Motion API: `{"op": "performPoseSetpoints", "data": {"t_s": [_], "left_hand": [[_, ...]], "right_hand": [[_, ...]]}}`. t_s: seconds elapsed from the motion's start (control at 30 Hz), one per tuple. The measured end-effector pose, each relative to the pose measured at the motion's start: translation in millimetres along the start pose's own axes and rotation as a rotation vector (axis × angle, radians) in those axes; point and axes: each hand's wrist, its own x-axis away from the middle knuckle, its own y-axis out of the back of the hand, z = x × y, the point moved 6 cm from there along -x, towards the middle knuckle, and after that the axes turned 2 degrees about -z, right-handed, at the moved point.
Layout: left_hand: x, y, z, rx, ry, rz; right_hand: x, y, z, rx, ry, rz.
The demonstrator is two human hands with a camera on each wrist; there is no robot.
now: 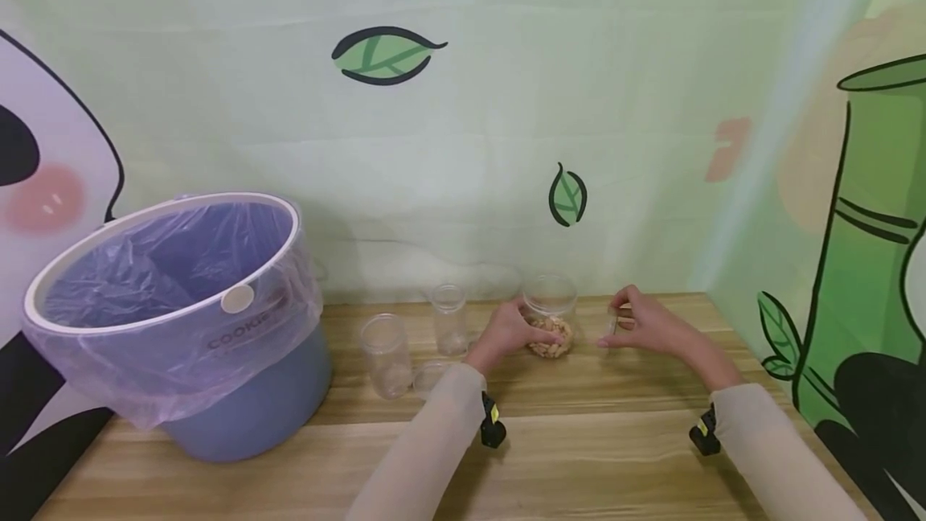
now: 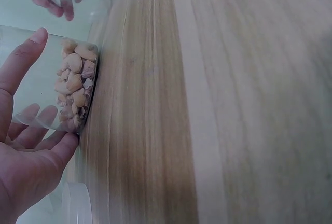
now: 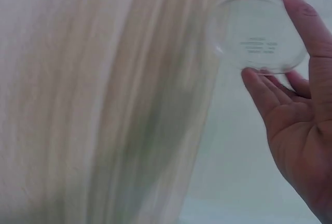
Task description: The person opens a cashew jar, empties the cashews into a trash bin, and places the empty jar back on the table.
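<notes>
A clear jar [image 1: 550,294] stands on the wooden table with cashew nuts [image 2: 75,81] filling its lower part. My left hand [image 1: 509,331] grips this jar from the left side, thumb in front and fingers around the back. To the right of the jar, my right hand [image 1: 653,326] pinches a round clear lid [image 3: 259,32] by its edge, holding it on edge, apart from the jar. Small raised print shows on the lid in the right wrist view. The jar's top appears uncovered in the head view.
Two other clear jars, a wider one [image 1: 387,356] and a narrower one [image 1: 450,320], stand left of my left hand. A clear round lid [image 1: 430,379] lies near them. A large blue bin [image 1: 249,404] with a plastic liner stands at the left. A printed cloth [image 1: 470,143] hangs behind the table.
</notes>
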Motion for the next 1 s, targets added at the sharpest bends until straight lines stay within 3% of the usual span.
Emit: {"op": "performPoseSetpoints", "data": {"t_s": [0.27, 0.43, 0.57, 0.77, 1.0], "left_hand": [[1.3, 0.7, -1.1, 0.0, 0.012, 0.005], [1.9, -0.9, 1.1, 0.029, 0.012, 0.02], [3.4, -0.9, -0.2, 0.058, 0.012, 0.029], [0.5, -0.5, -1.9, 0.065, 0.004, 0.025], [2.4, -1.4, -2.2, 0.083, -0.015, 0.04]], "right_hand": [[5.3, 13.0, 6.3, 0.19, 0.083, 0.086], [13.2, 18.0, -1.8, 0.157, -0.001, 0.095], [21.3, 20.6, -10.2, 0.133, -0.021, 0.062], [29.5, 18.9, -20.2, 0.066, -0.053, 0.097], [28.1, 11.8, -23.3, 0.269, -0.076, 0.157]]}}
